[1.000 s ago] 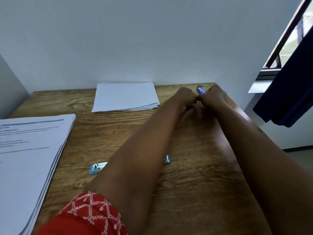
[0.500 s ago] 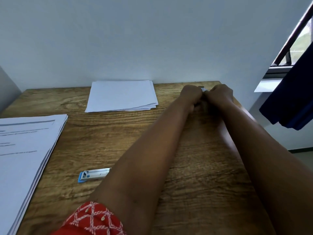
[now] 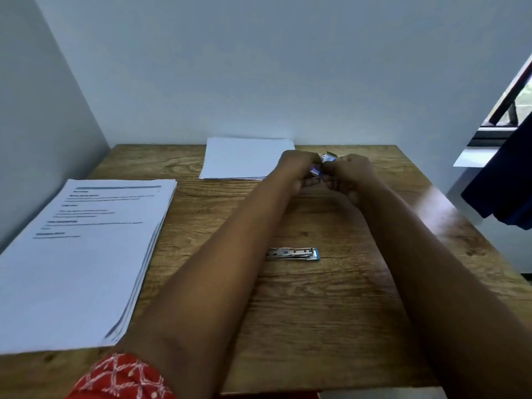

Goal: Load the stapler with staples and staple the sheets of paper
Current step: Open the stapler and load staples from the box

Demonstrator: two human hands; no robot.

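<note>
Toward the far edge of the table (image 3: 359,298), my left hand (image 3: 298,171) and right hand (image 3: 349,175) pinch the small staple box (image 3: 316,170) from both sides, presumably to draw staples out, while the stapler (image 3: 293,254) waits nearer me, between my forearms.

A wooden counter (image 3: 331,326) stands in the corner of pale walls (image 3: 259,67). At the far right a dark blue curtain (image 3: 506,180) hangs beside a window (image 3: 515,102) with a dark frame, above a white sill (image 3: 472,158).
</note>
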